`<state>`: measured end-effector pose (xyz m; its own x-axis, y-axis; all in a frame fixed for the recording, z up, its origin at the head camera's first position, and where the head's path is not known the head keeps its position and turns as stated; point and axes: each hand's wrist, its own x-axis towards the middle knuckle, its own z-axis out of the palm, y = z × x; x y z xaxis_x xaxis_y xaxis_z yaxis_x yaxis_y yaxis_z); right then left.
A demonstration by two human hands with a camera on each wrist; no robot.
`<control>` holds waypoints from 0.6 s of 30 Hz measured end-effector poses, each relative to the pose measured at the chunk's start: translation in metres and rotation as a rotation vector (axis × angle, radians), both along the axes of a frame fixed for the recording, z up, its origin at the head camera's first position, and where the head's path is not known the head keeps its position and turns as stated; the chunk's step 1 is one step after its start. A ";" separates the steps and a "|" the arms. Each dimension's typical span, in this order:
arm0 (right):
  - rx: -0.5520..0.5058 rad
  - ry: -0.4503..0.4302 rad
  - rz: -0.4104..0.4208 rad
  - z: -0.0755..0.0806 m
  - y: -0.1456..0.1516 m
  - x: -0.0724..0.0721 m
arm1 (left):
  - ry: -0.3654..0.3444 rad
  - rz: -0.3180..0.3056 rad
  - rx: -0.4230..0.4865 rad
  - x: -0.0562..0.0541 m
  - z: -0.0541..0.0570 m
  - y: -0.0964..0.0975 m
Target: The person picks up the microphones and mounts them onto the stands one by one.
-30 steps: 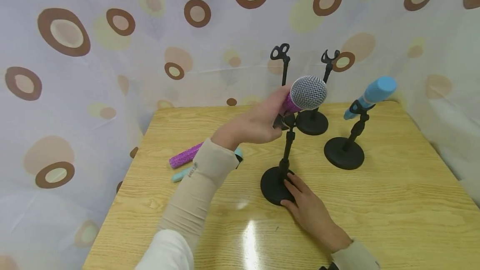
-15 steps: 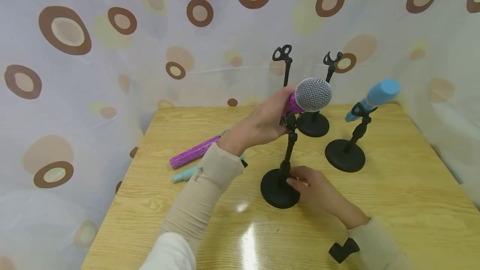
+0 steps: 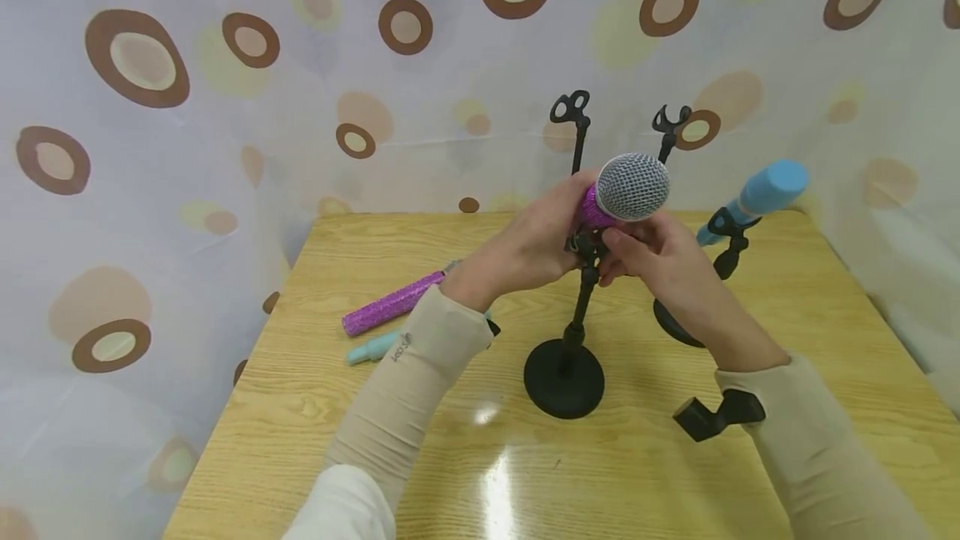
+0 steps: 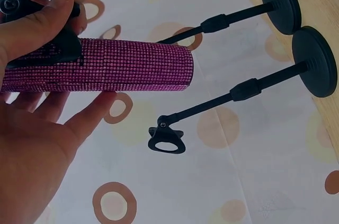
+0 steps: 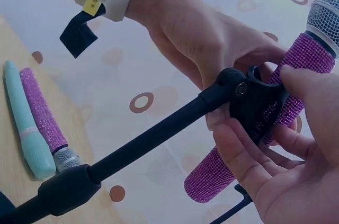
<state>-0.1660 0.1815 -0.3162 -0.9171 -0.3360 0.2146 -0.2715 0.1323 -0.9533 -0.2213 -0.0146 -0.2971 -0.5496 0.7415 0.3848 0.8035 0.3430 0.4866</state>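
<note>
A purple glittery microphone [image 3: 633,187] with a silver mesh head lies tilted in the clip [image 5: 257,107] of a black tabletop stand [image 3: 564,377]. My left hand [image 3: 536,240] grips its handle from the left; in the left wrist view the thumb presses on the clip and the fingers lie under the handle [image 4: 137,64]. From the other side my right hand [image 3: 667,265] pinches the clip, its thumb against the handle below the mesh head and its fingers curled about the clip's edge [image 5: 249,152].
Behind stand two black stands with bare clips [image 3: 570,107] [image 3: 670,119]. A blue microphone [image 3: 772,187] sits in a stand at the right. Another purple microphone [image 3: 393,304] and a pale turquoise microphone [image 3: 375,348] lie on the wooden table [image 3: 450,457] at the left, partly behind my left arm.
My right hand has left the stand's base and risen to the clip and microphone. My left hand keeps its grip, shifting slightly right with the microphone.
</note>
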 end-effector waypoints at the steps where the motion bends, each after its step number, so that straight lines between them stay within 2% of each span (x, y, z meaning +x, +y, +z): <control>1: 0.013 0.001 -0.003 0.000 -0.001 -0.001 | -0.004 0.002 -0.003 0.000 0.001 0.000; 5: 0.070 0.007 -0.017 0.000 -0.003 -0.002 | -0.022 0.008 -0.023 0.001 0.003 0.001; 9: 0.084 0.022 -0.050 0.000 -0.004 -0.001 | -0.012 0.004 -0.037 0.001 0.004 0.002; 18: 0.135 0.174 -0.170 -0.010 -0.010 0.002 | -0.073 -0.024 -0.011 0.001 0.004 0.000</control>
